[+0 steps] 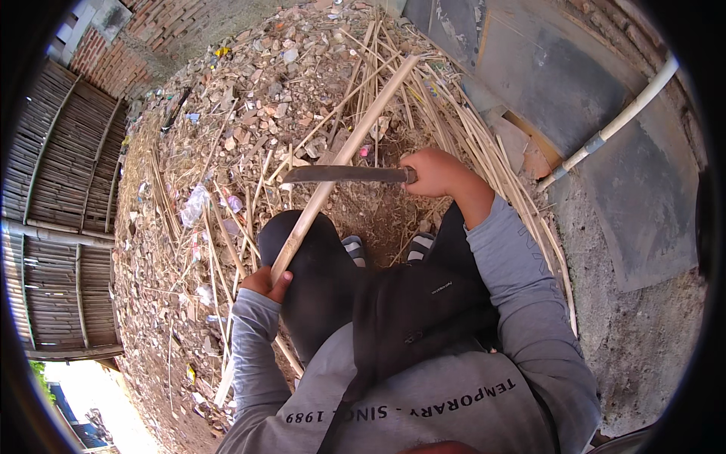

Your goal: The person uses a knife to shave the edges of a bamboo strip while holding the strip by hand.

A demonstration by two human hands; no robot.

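A long pale bamboo strip (370, 117) slants from beside my left thigh up and away to the right. My left hand (265, 284) is closed around it beside my left knee, and its lower end carries on past the hand. In my right hand (435, 172) is a machete (344, 175) with a dark blade, the fingers wrapped around its handle. The blade lies level across the bamboo strip, its tip pointing left. Whether the edge bites into the strip I cannot tell.
Split bamboo strips (473, 144) lie piled ahead and to the right. Rubble and litter cover the ground, with a clear plastic bag (194, 204) at left. Dark sheets (544, 76) and a pale pipe (605, 132) stand along the right wall. A bamboo fence (57, 151) is far left.
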